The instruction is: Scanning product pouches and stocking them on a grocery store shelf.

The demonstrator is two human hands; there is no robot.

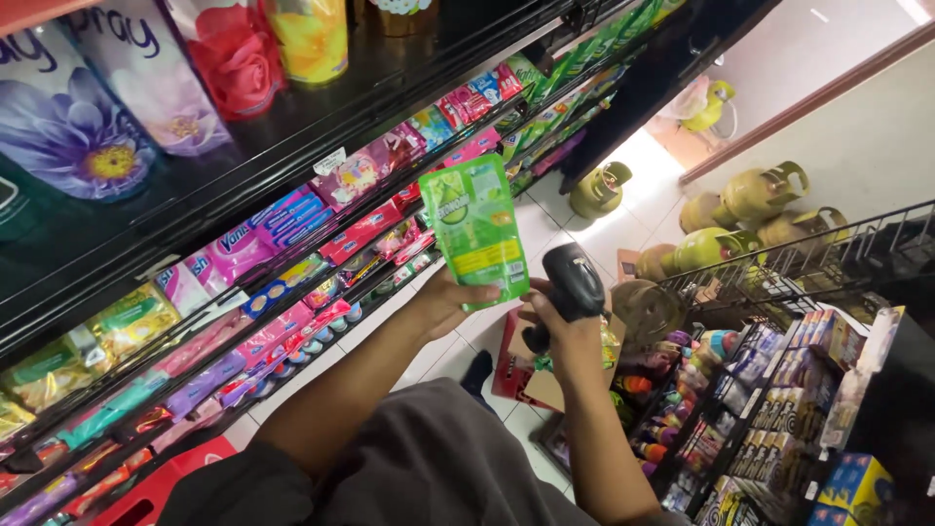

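Green refill pouch (477, 229) is up in the air, held upright in front of the shelving, pinched at its lower edge by the left hand (450, 304), thumb across the front. Right beside it, the right hand (568, 336) wraps tight around a black handheld scanner (573, 284), its head tipped toward the pouch's bottom corner. To the left run shelves (292, 195) packed with pink, purple and green sachets. Below, a red cardboard box (516, 375) sits on the white tiled floor (604, 234); green gas cylinders (740, 219) stand beyond.
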